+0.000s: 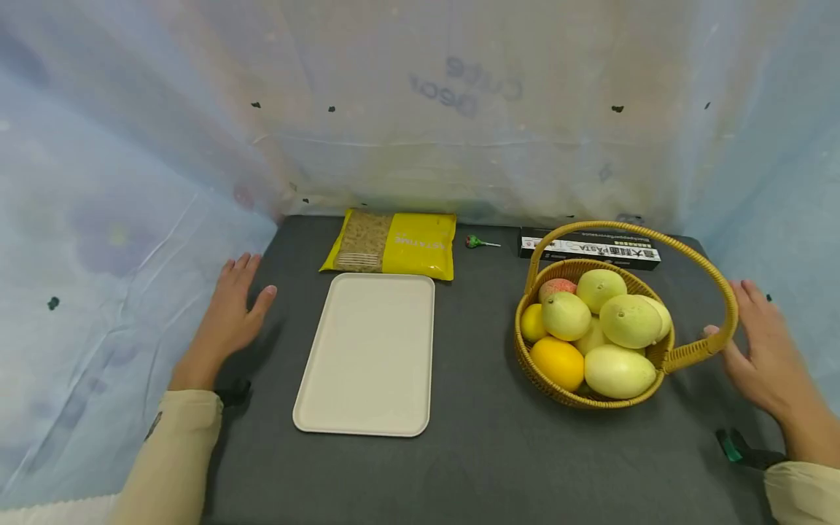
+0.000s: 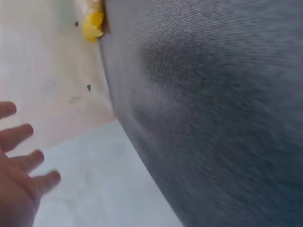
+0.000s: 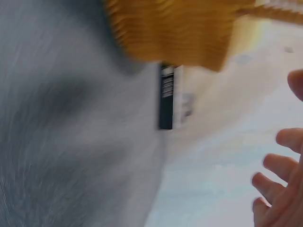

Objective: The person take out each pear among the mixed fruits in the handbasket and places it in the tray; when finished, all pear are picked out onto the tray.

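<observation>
Standing spread, the fingers of the left hand (image 1: 226, 317) are left of and apart from the cream rectangular tray (image 1: 365, 357); those of the right hand (image 1: 764, 354), also spread, are just right of the round yellow-brown woven basket (image 1: 538, 375), a gap showing between them in the right wrist view. Inside the basket sit pale-yellow, orange and reddish fruits (image 1: 630, 321). Farther out on the dark grey tabletop (image 1: 479, 437) lie a yellow plastic bag (image 1: 400, 244), small red-and-green lollipop (image 1: 472, 241) and long black-and-white box (image 1: 590, 250)
</observation>
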Tool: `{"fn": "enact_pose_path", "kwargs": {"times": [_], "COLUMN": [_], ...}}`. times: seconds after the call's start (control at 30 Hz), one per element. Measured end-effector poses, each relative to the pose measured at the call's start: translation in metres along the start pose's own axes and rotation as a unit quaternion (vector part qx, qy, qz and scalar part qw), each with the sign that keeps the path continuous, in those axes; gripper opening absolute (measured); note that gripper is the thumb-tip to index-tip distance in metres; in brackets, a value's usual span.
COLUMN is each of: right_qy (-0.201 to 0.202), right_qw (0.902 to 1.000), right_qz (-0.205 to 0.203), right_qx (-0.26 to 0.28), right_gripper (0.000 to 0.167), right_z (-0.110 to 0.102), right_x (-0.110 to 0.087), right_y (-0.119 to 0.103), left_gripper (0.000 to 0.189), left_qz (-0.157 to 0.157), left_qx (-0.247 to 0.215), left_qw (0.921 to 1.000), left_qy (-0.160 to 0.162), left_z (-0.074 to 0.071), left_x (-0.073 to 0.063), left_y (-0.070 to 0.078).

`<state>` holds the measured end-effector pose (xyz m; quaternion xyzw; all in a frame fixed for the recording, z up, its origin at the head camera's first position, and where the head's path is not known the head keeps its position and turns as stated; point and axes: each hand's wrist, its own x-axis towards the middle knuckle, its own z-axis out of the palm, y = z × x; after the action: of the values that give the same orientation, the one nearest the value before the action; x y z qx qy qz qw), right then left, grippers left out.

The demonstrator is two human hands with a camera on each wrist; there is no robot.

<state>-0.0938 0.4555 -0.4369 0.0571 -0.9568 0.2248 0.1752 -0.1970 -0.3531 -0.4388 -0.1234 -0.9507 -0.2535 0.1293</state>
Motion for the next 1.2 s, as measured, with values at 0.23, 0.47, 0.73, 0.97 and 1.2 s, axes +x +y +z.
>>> {"fn": "enact_pose_path", "kwargs": {"times": [0.23,0.47,0.73,0.97,1.2], "right_qy": [0.117,0.151,0.097,0.058,0.057], "right_qw": [0.9868,0.9685,0.9573,0.9387,0.9816], "right_qz": [0.028,0.019,-0.077,-0.097,-0.062], "right_qx": [0.108,0.197,0.261,0.326,0.171], "right_gripper": [0.069,0.065,0.064,0.076,0.107], "right_z": [-0.022,-0.038,-0.041,-0.034,-0.023], "right_x": [-0.034,-0.064,-0.069,-0.045,-0.024], "right_y": [-0.051,-0.090,-0.108,-0.146,-0.162], "left_gripper": [0.061,0.063,0.058,0.056,0.053], "left_qz": [-0.026,0.024,0.076,0.021,-0.008], "left_qx": [-0.115,-0.308,-0.404,-0.270,-0.202], "left_qw": [0.9858,0.9358,0.8966,0.9580,0.9794], "left_qy": [0.120,0.170,0.165,0.093,-0.003], "left_z": [-0.012,-0.018,-0.009,0.005,0.022], "left_x": [-0.043,-0.062,-0.048,-0.021,0.007], "left_y": [0.006,0.022,0.036,0.050,0.047]}}
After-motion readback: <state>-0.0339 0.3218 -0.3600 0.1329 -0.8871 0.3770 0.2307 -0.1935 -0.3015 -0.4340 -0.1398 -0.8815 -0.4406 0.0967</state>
